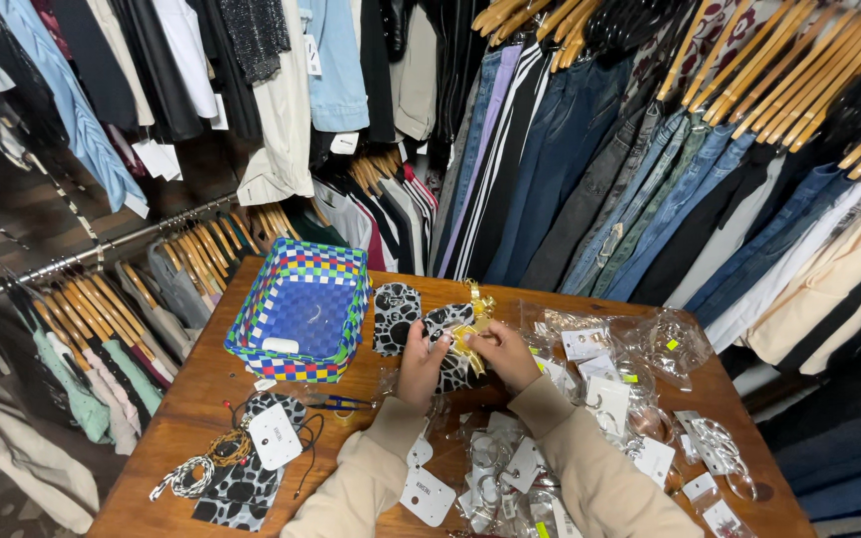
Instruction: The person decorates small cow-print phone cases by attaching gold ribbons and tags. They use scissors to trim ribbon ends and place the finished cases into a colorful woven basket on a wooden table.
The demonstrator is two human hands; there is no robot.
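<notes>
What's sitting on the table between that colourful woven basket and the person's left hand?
In the head view, a black-and-white spotted pouch lies flat on the wooden table, between the basket and the left hand.

Black-and-white spotted pouch (447, 339), gold ribbon (470, 324), blue-green-yellow checked basket (301, 309)

Both forearms in beige sleeves, reaching forward and angling inward. Left hand (421, 361) raised with back toward the camera, fingers curled shut around a patterned pouch (447, 344). Right hand (503, 354) close beside it, fingertips pinching a gold ribbon (472, 317).
</notes>
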